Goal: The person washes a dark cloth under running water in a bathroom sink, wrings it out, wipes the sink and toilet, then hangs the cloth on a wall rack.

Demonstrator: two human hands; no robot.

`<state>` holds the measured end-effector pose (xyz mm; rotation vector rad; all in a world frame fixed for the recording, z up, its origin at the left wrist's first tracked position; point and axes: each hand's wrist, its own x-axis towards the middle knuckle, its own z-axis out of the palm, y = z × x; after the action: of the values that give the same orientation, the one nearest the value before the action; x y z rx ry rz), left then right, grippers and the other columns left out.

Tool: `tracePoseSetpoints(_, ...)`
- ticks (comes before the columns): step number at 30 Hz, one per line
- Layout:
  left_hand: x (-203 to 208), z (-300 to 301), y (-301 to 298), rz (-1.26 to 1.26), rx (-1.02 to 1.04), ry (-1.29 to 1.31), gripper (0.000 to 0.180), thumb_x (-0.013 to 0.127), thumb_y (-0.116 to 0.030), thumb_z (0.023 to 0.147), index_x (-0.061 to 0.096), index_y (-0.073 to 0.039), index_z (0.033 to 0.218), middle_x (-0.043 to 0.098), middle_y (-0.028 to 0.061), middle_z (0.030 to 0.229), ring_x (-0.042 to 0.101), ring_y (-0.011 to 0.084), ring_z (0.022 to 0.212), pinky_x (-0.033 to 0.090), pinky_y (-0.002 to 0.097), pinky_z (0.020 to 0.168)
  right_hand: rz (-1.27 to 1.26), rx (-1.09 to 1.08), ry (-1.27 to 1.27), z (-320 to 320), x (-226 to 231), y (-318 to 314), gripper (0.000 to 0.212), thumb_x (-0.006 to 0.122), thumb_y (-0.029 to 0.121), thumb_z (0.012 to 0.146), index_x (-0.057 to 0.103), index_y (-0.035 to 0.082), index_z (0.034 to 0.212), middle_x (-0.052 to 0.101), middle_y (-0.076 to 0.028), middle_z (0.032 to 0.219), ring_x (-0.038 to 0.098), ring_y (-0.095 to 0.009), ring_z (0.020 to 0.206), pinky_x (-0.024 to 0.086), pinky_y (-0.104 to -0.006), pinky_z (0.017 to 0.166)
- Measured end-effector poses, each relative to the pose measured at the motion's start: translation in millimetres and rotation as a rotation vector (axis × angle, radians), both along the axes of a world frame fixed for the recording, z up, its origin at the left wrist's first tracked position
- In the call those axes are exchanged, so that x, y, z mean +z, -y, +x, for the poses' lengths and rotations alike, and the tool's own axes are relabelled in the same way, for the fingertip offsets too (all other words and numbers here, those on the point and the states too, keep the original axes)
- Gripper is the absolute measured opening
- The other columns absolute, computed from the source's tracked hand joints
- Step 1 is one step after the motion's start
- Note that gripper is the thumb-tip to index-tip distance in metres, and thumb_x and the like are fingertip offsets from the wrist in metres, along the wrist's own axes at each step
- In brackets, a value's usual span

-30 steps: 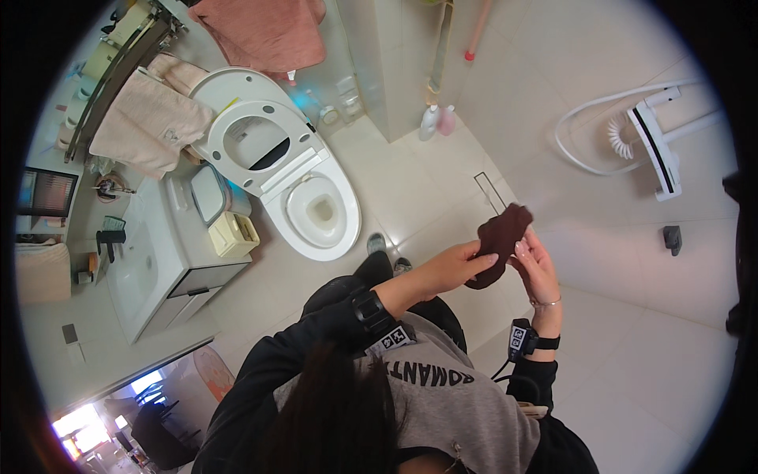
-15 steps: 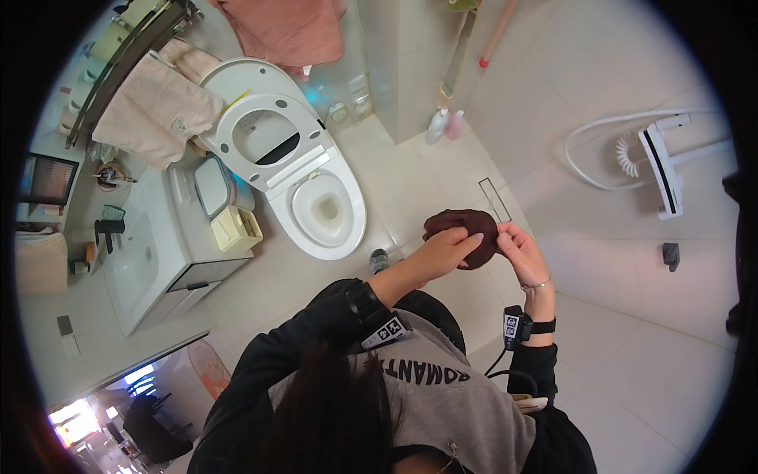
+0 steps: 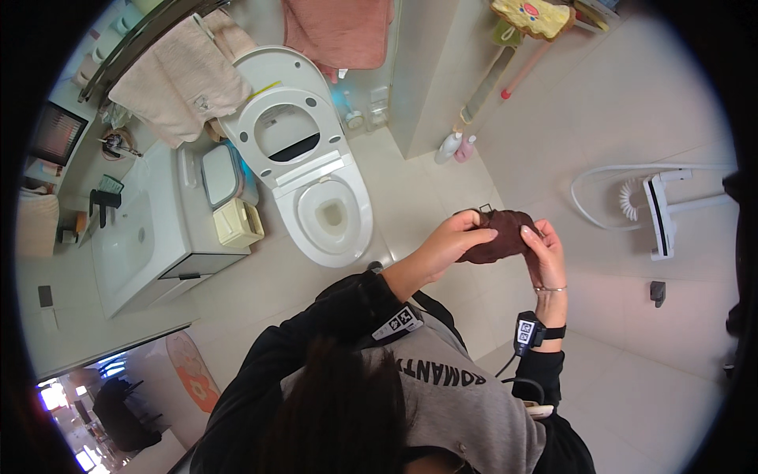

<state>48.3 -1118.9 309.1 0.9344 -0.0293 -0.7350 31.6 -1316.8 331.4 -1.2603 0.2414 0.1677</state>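
Between my two hands hangs a bunched dark brown cloth (image 3: 505, 238), held up over the tiled floor; its exact kind does not show. My left hand (image 3: 456, 242) grips its left side, with the thumb on top and the fingers curled underneath. On the opposite side my right hand (image 3: 546, 250) pinches the edge between thumb and fingers. The fingertips behind the cloth are partly hidden. To the left of the hands stands a white toilet (image 3: 338, 213) with its lid and seat raised.
A white washbasin (image 3: 134, 253) fills the left side, beside a cream bin (image 3: 237, 223). Pale towels (image 3: 185, 87) and a pink towel (image 3: 338, 31) hang behind. Two bottles (image 3: 450, 148) stand by the far wall corner. A white shower fixture (image 3: 658, 213) is on the right wall.
The view has shifted. Both hands have moved slightly right with the brown cloth, which now looks wider and more stretched between them than before.
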Motion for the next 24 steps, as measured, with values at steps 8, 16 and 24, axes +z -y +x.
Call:
tracePoseSetpoints(8,-13.3,10.5,8.4,-0.365,-0.122,-0.280,0.042,0.049,-0.037,0.093,0.050,-0.002,0.116,0.056,0.0080,0.112,0.053,0.0150,0.104,0.042,0.0324,0.091,0.050,-0.080,0.068,-4.0,14.4,-5.2,0.012,0.059,0.011,0.087,0.049,0.008,0.094,0.058,-0.001,0.089,0.055,-0.009,0.083,0.045,-0.0262,0.076)
tracePoseSetpoints(16,-15.8,11.3,18.6,-0.444,-0.094,-0.295,0.037,0.046,-0.030,0.095,0.044,-0.010,0.126,0.054,0.0082,0.116,0.055,0.0165,0.104,0.045,0.0334,0.090,-0.341,-0.016,0.164,-1.2,11.1,-3.4,0.022,0.064,0.008,0.085,0.046,0.007,0.098,0.050,0.003,0.084,0.046,-0.006,0.079,0.040,-0.0220,0.077)
tracePoseSetpoints(24,-1.9,18.3,22.6,-0.045,-0.085,0.109,0.009,0.052,-0.020,0.092,0.051,-0.012,0.095,0.055,-0.0029,0.090,0.054,0.0047,0.079,0.043,0.0195,0.067,-0.704,0.094,0.267,-3.1,4.3,-13.1,0.045,0.077,0.018,0.072,0.045,0.008,0.102,0.048,-0.001,0.098,0.050,-0.011,0.087,0.047,-0.0237,0.071)
